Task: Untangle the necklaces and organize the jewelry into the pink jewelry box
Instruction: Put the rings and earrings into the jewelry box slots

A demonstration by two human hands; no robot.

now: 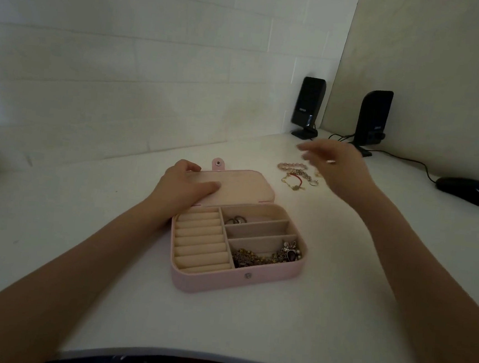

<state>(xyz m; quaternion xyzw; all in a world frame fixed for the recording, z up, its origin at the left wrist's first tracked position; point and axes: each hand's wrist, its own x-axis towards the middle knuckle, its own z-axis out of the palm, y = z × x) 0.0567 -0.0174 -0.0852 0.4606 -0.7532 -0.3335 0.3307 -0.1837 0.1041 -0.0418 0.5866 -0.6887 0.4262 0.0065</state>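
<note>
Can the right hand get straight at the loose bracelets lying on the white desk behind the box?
Probably yes. The right hand hovers open just above the pile of beaded and gold bracelets on the white desk, with nothing between them. The open pink jewelry box sits clear, nearer and left.

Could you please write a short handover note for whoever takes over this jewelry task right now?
Left hand rests flat on the open lid of the pink jewelry box.
Right hand, blurred and apparently empty, hovers above the bracelets on the table.
Done: a tangle of chains lies in the near compartment, rings in the far one.
Left: untangle the chains, box the bracelets; the middle compartment and ring rolls are empty.
</note>
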